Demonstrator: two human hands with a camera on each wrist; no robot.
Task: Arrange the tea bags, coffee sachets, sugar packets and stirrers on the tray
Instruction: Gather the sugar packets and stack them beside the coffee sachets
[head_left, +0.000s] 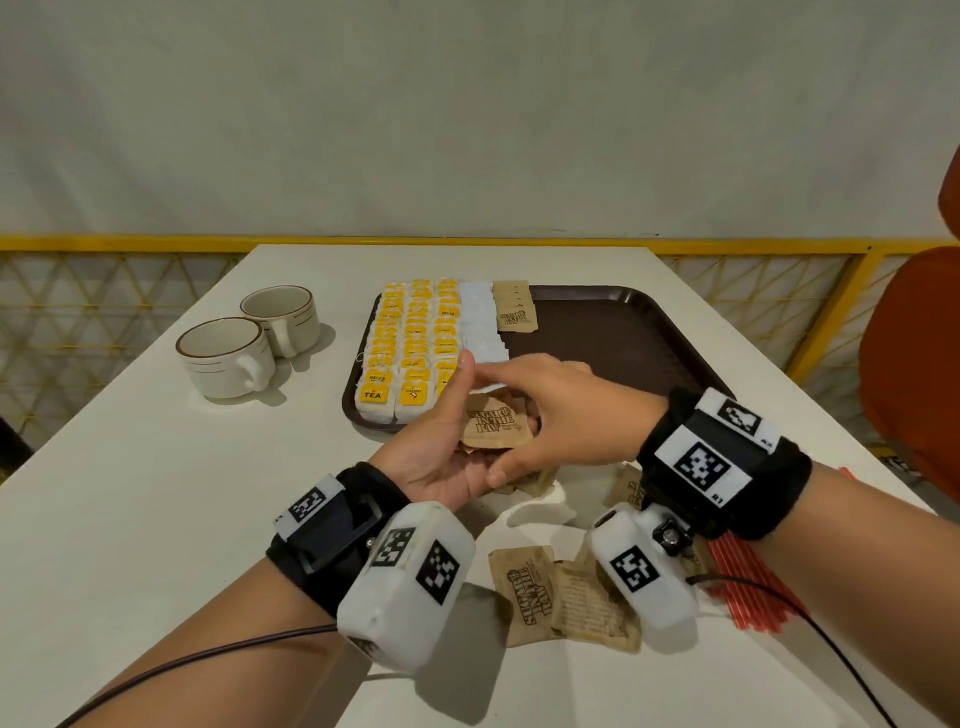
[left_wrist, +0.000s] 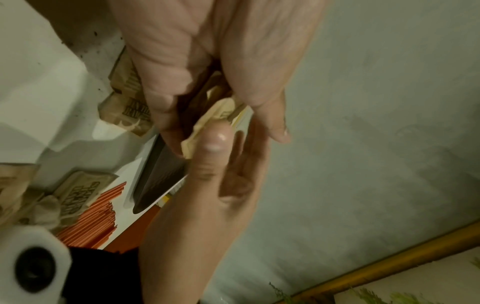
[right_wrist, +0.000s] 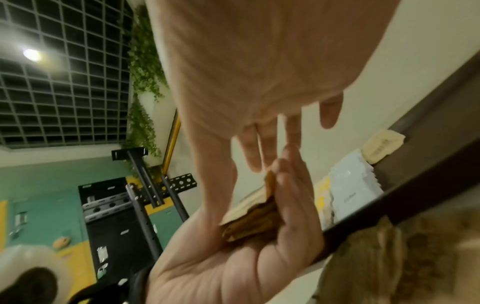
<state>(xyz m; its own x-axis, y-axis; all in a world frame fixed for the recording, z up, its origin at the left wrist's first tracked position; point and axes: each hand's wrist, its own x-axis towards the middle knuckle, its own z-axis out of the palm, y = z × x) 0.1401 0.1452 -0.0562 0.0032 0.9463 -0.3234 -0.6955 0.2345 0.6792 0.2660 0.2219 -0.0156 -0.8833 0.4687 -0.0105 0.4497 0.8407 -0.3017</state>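
My left hand (head_left: 436, 447) lies palm up at the tray's near edge, gripping a small stack of brown sugar packets (head_left: 493, 423). Over it my right hand (head_left: 566, 415) pinches the stack (left_wrist: 207, 121) between thumb and fingers. The brown tray (head_left: 597, 338) carries three rows of yellow tea bags (head_left: 410, 343) on its left, then a column of white sachets (head_left: 483, 322) and a short column of brown sugar packets (head_left: 514, 306). More brown packets (head_left: 561, 597) lie loose on the table under my wrists. Red stirrers (head_left: 753, 587) lie by my right wrist.
Two white cups (head_left: 228, 353) with brown rims stand on the white table left of the tray. The tray's right half is bare. An orange chair (head_left: 914, 353) stands at the table's right edge. A yellow railing (head_left: 156, 241) runs behind the table.
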